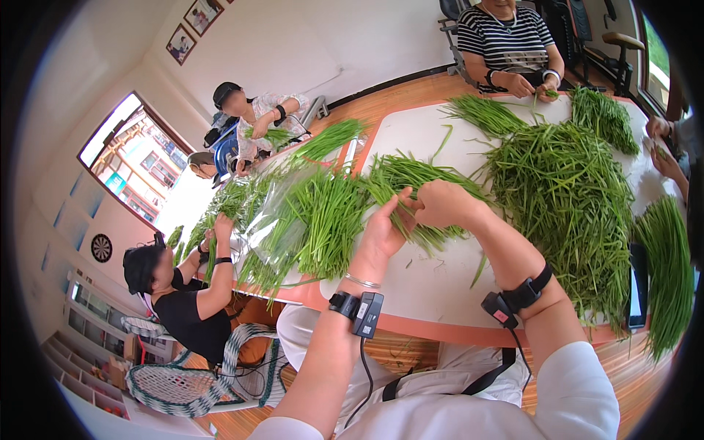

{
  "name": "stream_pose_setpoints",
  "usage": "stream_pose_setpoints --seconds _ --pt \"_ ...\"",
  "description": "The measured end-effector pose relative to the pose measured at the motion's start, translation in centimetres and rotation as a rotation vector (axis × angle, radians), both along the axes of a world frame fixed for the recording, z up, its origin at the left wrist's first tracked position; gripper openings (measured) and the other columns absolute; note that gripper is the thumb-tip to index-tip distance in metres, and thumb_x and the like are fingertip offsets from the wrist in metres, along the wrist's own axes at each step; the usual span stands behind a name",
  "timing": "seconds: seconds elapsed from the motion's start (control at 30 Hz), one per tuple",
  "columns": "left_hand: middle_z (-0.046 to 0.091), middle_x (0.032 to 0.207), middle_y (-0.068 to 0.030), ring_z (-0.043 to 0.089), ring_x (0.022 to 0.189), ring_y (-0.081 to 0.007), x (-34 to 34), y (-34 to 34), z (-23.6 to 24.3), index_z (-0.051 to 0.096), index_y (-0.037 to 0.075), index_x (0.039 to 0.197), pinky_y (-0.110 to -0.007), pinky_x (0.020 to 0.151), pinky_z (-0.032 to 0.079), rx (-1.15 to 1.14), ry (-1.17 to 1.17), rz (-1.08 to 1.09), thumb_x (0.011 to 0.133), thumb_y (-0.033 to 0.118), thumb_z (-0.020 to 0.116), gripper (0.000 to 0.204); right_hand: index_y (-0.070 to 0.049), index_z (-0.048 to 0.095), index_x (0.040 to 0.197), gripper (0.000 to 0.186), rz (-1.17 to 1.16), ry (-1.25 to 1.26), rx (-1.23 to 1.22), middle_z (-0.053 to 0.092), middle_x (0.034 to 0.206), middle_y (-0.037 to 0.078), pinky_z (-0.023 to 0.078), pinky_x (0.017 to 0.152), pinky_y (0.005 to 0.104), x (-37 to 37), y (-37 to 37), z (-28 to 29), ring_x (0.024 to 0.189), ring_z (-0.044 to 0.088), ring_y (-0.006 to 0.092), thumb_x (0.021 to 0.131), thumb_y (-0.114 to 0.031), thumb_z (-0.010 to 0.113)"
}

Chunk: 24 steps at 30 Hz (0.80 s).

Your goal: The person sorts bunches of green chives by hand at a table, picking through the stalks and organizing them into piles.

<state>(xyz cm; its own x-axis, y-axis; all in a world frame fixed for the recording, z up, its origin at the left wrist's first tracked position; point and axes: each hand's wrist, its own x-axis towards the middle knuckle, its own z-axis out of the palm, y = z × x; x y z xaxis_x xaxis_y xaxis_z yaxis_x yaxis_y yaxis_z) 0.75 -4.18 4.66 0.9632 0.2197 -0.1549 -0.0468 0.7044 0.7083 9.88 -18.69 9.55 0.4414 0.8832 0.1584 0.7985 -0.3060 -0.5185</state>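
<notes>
My left hand (384,230) is curled around some long green chives (381,192), with blades poking out past the fingers. Close against it, my right hand (444,202) is closed with its fingers bent down at the chives; what it pinches is hidden behind the knuckles. A loose pile of chives (418,171) lies on the white table (396,282) just beyond and beneath both hands. To the left rests a thick bunch of straight chives (330,224), partly beside clear plastic film (275,213). A large tangled heap of chives (561,213) stands right of my right hand.
A dark phone (638,286) lies at the table's right edge beside another chive bunch (664,271). Across the table, a person in a striped shirt (506,37) handles chives. Others work at the left, near a woven chair (183,378). Another person's hands (664,150) reach in from the right.
</notes>
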Motion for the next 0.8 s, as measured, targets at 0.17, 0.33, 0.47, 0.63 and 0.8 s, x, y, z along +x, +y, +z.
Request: stream_pose_setpoints --seconds 0.17,0.33,0.47,0.63,0.8 --pt "0.045 0.069 0.0 0.05 0.069 -0.0145 0.4 0.9 0.9 0.051 0.006 0.093 -0.032 0.077 0.048 -0.116 -0.033 0.242 0.094 0.016 0.044 0.013 0.002 0.064 0.067 0.017 -0.061 -0.042 0.068 0.062 0.07 0.023 0.051 0.066 0.0426 2.2 -0.3 -0.7 0.07 0.062 0.0373 0.064 -0.013 0.056" --pt "0.03 0.054 0.0046 0.03 0.046 -0.0084 0.7 2.2 0.5 0.048 0.013 0.077 -0.024 0.044 0.028 -0.034 -0.07 0.183 0.094 0.033 0.047 0.026 0.001 0.065 0.07 0.015 -0.18 -0.131 0.046 0.062 0.072 0.022 0.051 0.065 0.0412 3.7 -0.2 -2.0 0.072 0.063 0.0366 0.063 -0.009 0.057" --pt "0.026 0.048 0.0061 0.025 0.04 -0.0081 0.6 2.8 -1.0 0.038 0.017 0.061 -0.024 0.038 0.023 -0.036 -0.037 0.225 0.092 0.044 0.049 0.042 -0.001 0.066 0.074 0.013 -0.029 -0.133 -0.123 0.065 0.075 0.018 0.052 0.063 0.0371 0.6 1.8 -2.8 0.073 0.065 0.0323 0.065 -0.01 0.061" --pt "0.028 0.048 0.0059 0.027 0.04 -0.0081 1.4 4.1 -2.9 0.037 0.017 0.061 -0.024 0.039 0.025 -0.122 -0.076 0.224 0.092 0.042 0.048 0.041 -0.004 0.065 0.073 0.012 -0.13 -0.212 -0.301 0.066 0.076 0.015 0.053 0.064 0.0362 -0.1 3.1 -5.2 0.074 0.065 0.0305 0.068 -0.013 0.061" --pt "0.033 0.053 0.0051 0.03 0.042 -0.0081 1.0 4.9 -4.7 0.043 0.015 0.07 -0.024 0.042 0.027 -0.114 -0.101 0.148 0.093 0.035 0.049 0.031 -0.004 0.065 0.073 0.014 -0.197 -0.027 -0.33 0.065 0.073 0.015 0.051 0.065 0.0393 0.9 2.8 -4.4 0.07 0.064 0.0313 0.069 -0.017 0.061"
